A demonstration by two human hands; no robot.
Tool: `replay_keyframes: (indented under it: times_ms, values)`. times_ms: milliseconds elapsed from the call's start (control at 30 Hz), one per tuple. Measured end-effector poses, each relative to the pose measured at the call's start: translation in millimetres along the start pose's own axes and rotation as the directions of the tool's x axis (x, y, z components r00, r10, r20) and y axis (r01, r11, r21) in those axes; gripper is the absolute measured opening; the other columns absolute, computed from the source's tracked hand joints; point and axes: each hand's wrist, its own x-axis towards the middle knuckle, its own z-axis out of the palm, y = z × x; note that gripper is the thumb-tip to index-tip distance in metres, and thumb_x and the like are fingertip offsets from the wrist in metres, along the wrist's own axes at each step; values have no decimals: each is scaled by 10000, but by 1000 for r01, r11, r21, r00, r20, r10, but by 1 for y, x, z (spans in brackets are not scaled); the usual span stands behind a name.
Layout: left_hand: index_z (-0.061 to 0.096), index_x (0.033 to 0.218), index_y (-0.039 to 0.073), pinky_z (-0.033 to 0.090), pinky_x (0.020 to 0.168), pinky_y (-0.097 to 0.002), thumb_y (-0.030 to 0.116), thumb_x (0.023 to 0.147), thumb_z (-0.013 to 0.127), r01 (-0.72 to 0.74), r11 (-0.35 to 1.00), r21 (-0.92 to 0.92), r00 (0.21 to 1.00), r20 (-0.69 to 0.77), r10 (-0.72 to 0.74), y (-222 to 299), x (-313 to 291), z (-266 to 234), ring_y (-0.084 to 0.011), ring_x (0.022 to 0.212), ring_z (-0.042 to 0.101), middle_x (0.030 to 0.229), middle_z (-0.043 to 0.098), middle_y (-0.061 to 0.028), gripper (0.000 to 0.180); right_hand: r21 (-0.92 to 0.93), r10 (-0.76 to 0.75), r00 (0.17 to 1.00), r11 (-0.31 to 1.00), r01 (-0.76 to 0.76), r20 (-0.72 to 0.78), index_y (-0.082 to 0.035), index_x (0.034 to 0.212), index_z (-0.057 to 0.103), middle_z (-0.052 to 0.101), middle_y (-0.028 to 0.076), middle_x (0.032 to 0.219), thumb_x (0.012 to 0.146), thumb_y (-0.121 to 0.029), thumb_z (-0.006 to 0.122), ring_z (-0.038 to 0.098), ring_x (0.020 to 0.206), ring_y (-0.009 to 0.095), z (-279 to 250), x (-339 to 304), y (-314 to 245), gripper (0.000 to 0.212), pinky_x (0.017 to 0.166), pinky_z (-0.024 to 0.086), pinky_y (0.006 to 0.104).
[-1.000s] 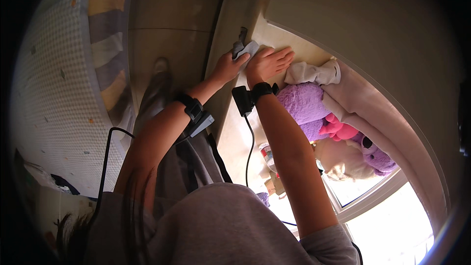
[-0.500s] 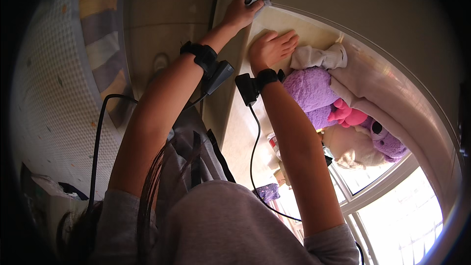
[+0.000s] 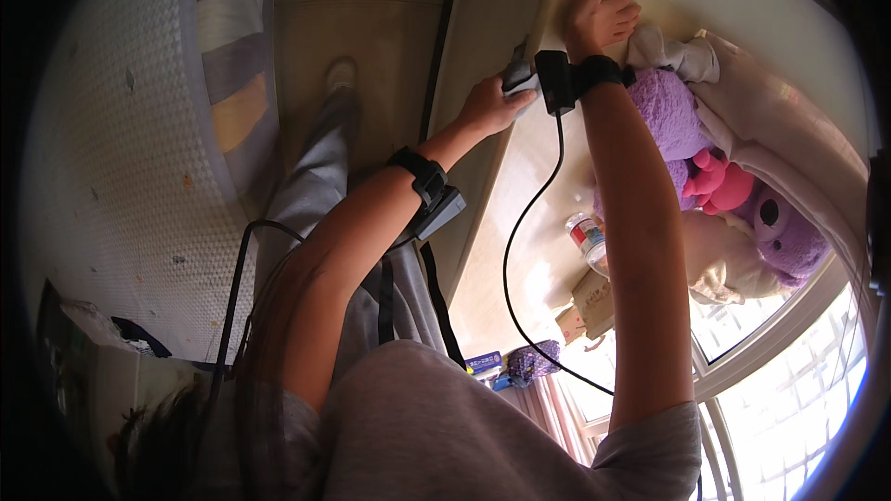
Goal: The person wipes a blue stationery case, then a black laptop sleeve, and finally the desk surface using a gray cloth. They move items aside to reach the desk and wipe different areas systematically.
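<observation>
A crumpled grey cloth [image 3: 521,83] is gripped in my left hand [image 3: 495,105], at the front edge of the pale ledge [image 3: 497,250]. The fingers close round the cloth and partly hide it. Farther off, my right hand [image 3: 601,19] rests on the ledge with nothing in it, its fingers apart and slightly bent. Just beside that hand lies a bunched whitish cloth [image 3: 676,54]. A purple plush toy [image 3: 666,113] with a pink part [image 3: 724,184] sits along the ledge, to the right of my right forearm. Both wrists carry black straps with small boxes.
On the ledge nearer me stand a clear jar [image 3: 587,237], a cardboard box [image 3: 591,301] and a purple patterned pouch [image 3: 534,364]. A bright window [image 3: 780,371] is at lower right. A bed [image 3: 139,176] with a quilted cover lies left. A black cable [image 3: 509,292] hangs from my right wrist.
My left hand has come back toward me along the ledge edge, still gripping the cloth. My right hand stays by the whitish cloth. The whole view has shifted, showing more of the ledge's near end.
</observation>
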Motion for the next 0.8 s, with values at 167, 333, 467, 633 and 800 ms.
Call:
replay_keyframes:
  times_ms: [167, 333, 467, 633, 800]
  values:
    - [616, 1055, 4, 488, 790, -354, 463, 774, 663, 29, 999, 36, 998, 54, -31, -71, -97, 31, -296, 918, 645, 957, 669, -173, 540, 533, -103, 977, 846, -12, 186, 47, 1413, 199, 65, 260, 1493, 924, -389, 373, 123, 1374, 399, -41, -23, 34, 678, 1119, 131, 424]
    - [626, 1048, 9, 493, 764, -366, 479, 756, 677, 72, 993, 91, 997, 32, -75, -112, -161, 56, -329, 881, 645, 927, 665, -198, 555, 391, -360, 923, 875, 284, 136, 50, 1402, 247, 224, 280, 1442, 972, -343, 351, 221, 1349, 405, -84, -156, 119, 592, 1108, 189, 425]
    - [624, 963, -45, 495, 712, -394, 485, 737, 700, 84, 980, 179, 993, -98, -67, -108, -160, 66, -358, 845, 641, 873, 655, -224, 581, 267, -341, 888, 927, 263, 308, 5, 1424, 229, 198, 280, 1454, 940, -320, 448, 193, 1361, 410, -112, -250, 168, 623, 1101, 194, 463]
    - [604, 968, -78, 498, 734, -397, 483, 733, 712, 124, 974, 189, 984, -152, -96, -87, -148, 69, -362, 865, 641, 908, 648, -250, 618, -217, 16, 899, 972, 88, 438, -46, 1457, 108, 83, 272, 1492, 861, -468, 564, 90, 1370, 462, -127, -266, 185, 861, 1048, 193, 597]
    - [614, 1012, -65, 499, 788, -371, 482, 715, 726, 189, 967, 172, 977, -136, -166, -69, -127, 66, -329, 919, 641, 958, 657, -223, 632, -215, 133, 722, 976, 23, 679, 9, 1440, -67, -104, 337, 1467, 663, -570, 746, -65, 1348, 540, -138, -249, 182, 1265, 1020, 143, 667]
